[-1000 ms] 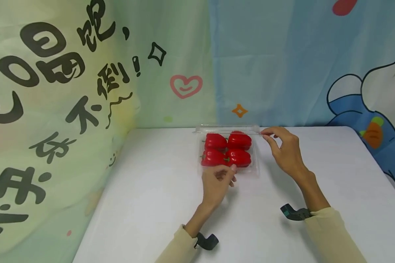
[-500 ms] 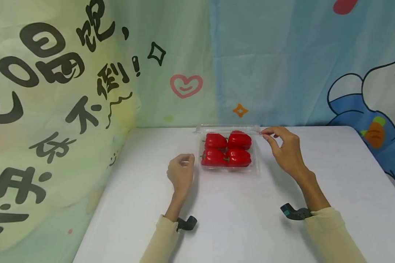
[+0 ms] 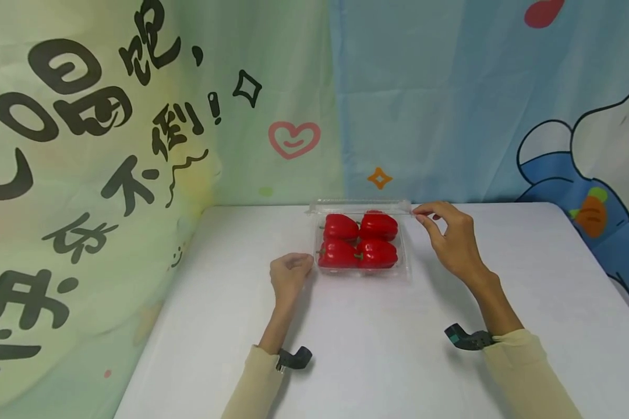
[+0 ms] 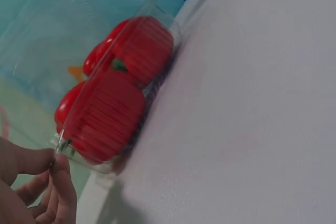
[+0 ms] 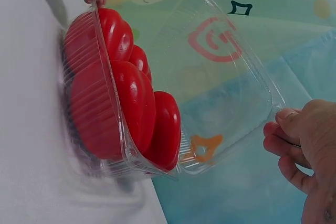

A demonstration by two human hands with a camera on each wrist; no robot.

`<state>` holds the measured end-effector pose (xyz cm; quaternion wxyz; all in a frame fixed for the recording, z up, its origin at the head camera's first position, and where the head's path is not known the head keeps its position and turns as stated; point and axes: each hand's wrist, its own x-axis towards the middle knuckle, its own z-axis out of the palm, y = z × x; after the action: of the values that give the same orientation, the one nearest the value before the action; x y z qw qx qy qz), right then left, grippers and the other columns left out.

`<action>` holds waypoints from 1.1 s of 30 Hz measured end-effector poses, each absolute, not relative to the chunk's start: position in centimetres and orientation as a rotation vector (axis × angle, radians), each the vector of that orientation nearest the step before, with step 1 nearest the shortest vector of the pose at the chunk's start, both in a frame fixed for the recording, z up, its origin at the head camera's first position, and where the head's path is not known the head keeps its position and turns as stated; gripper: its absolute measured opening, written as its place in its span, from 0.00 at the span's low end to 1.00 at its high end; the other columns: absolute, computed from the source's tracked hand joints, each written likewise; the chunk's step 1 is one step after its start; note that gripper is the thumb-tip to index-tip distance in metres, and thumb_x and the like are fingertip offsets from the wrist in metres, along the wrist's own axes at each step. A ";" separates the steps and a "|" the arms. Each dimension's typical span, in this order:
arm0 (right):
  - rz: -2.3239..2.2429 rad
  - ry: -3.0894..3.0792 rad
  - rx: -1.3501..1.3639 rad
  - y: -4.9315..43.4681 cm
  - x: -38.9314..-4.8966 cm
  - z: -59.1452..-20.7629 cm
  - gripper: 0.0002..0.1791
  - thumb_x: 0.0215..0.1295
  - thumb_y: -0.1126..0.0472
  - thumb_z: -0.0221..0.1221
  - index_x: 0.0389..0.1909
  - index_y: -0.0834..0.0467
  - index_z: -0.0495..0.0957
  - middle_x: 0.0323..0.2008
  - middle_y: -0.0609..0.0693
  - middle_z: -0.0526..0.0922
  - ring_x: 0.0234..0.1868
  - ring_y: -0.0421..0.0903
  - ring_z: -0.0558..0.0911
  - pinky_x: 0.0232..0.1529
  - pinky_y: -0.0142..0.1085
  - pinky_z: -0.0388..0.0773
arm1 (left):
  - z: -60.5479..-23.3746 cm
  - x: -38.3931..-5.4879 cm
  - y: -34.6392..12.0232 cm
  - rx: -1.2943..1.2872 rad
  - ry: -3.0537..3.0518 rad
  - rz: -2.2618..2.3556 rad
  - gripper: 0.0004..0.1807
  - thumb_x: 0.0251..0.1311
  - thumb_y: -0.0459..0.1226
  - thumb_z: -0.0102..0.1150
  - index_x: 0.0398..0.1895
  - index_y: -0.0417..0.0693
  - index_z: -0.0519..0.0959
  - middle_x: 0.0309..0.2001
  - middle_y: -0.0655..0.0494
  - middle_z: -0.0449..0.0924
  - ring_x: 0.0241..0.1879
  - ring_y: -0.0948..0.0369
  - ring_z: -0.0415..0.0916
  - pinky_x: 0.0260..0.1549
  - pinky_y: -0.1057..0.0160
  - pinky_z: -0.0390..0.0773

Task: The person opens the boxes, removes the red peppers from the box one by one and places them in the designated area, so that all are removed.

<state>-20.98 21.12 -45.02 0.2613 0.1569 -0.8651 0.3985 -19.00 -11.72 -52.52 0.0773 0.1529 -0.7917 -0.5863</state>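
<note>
Plastic box (image 3: 364, 271) pinched by left fingers (image 4: 63, 180), right fingers (image 5: 287, 120)

The head view is lit brightly and evenly, with soft shadows cast on the white table (image 3: 377, 349) just inward of the left forearm (image 3: 275, 325) and the right forearm (image 3: 495, 302); small glints are thrown back by the red peppers (image 3: 377, 254). Both wrist views are rendered dimmer and greyer, fine detail is softened, and pale glare is streaked along the clear container (image 5: 124, 140)
</note>
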 end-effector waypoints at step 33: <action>1.222 -2.290 0.376 20.3 -23.2 -43.5 0.10 0.79 0.64 0.63 0.51 0.65 0.87 0.45 0.61 0.92 0.44 0.28 0.77 0.52 0.21 0.72 | -52.9 -15.0 -15.7 0.333 -2.382 -2.190 0.10 0.67 0.35 0.73 0.44 0.35 0.89 0.35 0.45 0.94 0.30 0.63 0.89 0.33 0.68 0.82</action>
<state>-23.24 20.31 -43.47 0.2566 0.1384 -0.8440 0.4502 -15.00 -15.74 -52.87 -0.0553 0.1022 -0.7312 -0.6722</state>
